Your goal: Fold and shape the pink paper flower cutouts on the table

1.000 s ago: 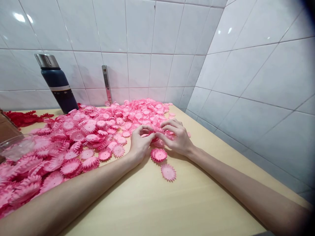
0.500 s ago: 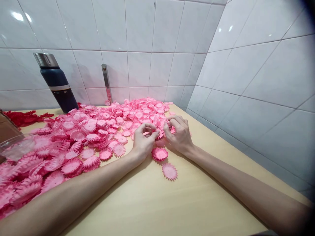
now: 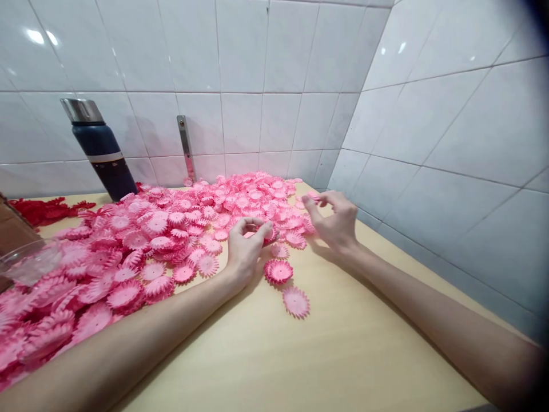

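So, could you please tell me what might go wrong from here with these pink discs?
The pink disc pinched in the left hand could slip or bend, since only fingertips seem to hold it.
The frontmost loose disc might be brushed aside by the right forearm.
The red pieces lie close to the pink pile, so the two could get mixed.

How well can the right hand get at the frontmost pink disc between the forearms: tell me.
Likely yes: bare tabletop lies between the right hand and that pink disc, and the left hand is off to the left. The right hand may be pinching something pink; that's unclear.
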Available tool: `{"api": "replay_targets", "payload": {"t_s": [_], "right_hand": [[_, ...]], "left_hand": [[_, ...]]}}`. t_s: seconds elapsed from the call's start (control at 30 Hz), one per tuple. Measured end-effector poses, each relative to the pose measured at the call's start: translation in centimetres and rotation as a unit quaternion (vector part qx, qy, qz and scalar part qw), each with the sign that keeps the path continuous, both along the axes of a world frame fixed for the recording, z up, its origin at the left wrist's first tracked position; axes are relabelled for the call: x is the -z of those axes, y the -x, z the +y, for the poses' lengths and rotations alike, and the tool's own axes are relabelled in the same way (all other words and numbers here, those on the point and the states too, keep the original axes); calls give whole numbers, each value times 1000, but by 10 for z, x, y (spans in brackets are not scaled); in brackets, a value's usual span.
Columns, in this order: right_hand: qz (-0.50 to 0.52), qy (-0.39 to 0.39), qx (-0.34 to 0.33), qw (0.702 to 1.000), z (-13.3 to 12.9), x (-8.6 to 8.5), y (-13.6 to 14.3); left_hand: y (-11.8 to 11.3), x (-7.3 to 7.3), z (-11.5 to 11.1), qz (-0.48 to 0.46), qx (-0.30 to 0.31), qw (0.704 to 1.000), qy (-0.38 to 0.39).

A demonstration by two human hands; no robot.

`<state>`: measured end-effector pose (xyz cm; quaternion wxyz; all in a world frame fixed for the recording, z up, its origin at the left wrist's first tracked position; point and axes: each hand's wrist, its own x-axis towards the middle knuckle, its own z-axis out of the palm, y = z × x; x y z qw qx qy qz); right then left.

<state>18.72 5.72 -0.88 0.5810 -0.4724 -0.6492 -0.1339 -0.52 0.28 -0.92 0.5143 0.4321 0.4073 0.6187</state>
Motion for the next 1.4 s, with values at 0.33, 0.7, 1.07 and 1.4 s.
{"api": "replay_targets", "payload": {"t_s": [0.33,0.7,1.07,1.4], "right_hand": [[-178,19,-222,959,-23,4,23],[-102,-24,-238,966,-23,5,31],[-97,37,-295,950,-28,5,33],[-70,86,-313,943,-28,4,30]], "left_hand": [[-3,-6,3,-82,41,994,66],[1,-7,-1,-48,95,994,1],[2,-3,-1,-14,102,995,-7],[2,1,0,-36,136,990,-21]]}}
